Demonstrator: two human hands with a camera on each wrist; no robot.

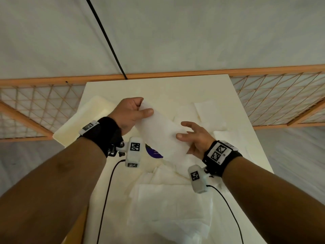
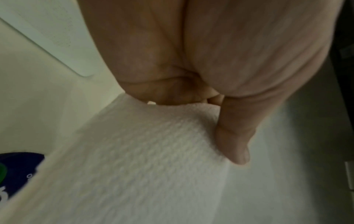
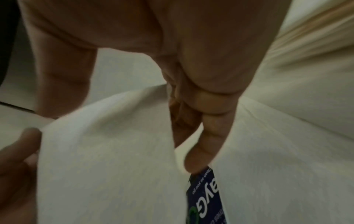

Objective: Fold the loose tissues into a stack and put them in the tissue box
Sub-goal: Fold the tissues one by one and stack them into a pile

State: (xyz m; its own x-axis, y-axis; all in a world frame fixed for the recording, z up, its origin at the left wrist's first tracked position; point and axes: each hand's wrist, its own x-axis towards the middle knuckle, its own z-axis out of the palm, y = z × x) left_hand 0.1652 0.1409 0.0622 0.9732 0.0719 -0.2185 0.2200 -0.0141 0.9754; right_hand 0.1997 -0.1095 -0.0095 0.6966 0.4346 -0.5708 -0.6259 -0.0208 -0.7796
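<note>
My left hand (image 1: 139, 110) pinches the top corner of a white tissue (image 1: 161, 136) between thumb and curled fingers and holds it above the table; its textured sheet (image 2: 145, 159) hangs from that thumb. My right hand (image 1: 191, 134) is at the tissue's lower right edge, thumb lying on the sheet (image 3: 107, 151), fingers spread and loosely curled beside it. Below the tissue shows a dark blue printed patch of the tissue box (image 1: 153, 152), mostly hidden (image 3: 207, 195). A heap of loose white tissues (image 1: 168, 201) lies on the table nearest me.
More flat tissues (image 1: 207, 111) lie at the table's far right. A cream tray or lid (image 1: 82, 120) overhangs the table's (image 1: 158, 85) left edge. A wooden lattice rail (image 1: 274, 95) runs behind the table. Black cables trail from both wrist cameras.
</note>
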